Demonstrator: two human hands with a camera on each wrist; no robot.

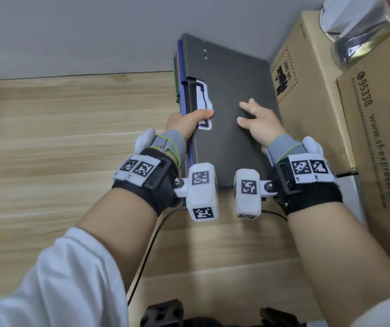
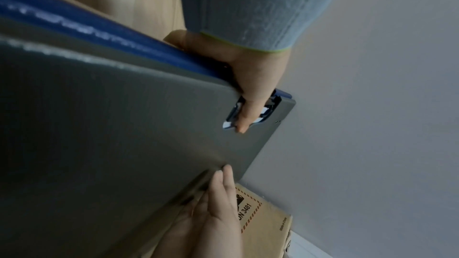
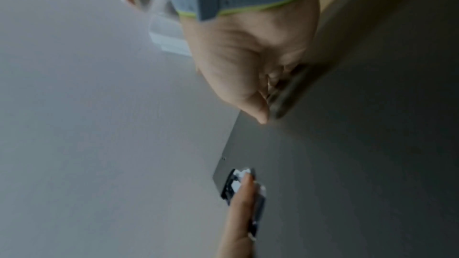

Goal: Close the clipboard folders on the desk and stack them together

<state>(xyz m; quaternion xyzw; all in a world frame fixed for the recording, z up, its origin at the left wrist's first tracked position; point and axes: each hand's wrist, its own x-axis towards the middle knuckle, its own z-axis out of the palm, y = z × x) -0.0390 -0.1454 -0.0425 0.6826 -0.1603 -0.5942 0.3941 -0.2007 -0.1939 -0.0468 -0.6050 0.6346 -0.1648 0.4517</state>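
A stack of shut clipboard folders is held tilted over the wooden desk (image 1: 71,138), its far end up against the wall. The grey folder (image 1: 231,79) (image 2: 124,125) (image 3: 347,164) is on top. Under it a blue folder (image 1: 181,67) (image 2: 99,26) shows, then orange and green edges. My left hand (image 1: 189,121) (image 2: 248,85) grips the stack's left edge, thumb lying over the clip cutout (image 1: 202,100). My right hand (image 1: 257,123) (image 3: 248,56) holds the right edge, thumb on the grey cover and fingers curled round the edge.
Two cardboard boxes (image 1: 307,79) (image 1: 378,138) stand tight against the stack's right side, with a clear plastic bottle (image 1: 359,38) on top. The grey wall (image 1: 95,31) is just behind. A black cable (image 1: 151,244) runs over the desk near me.
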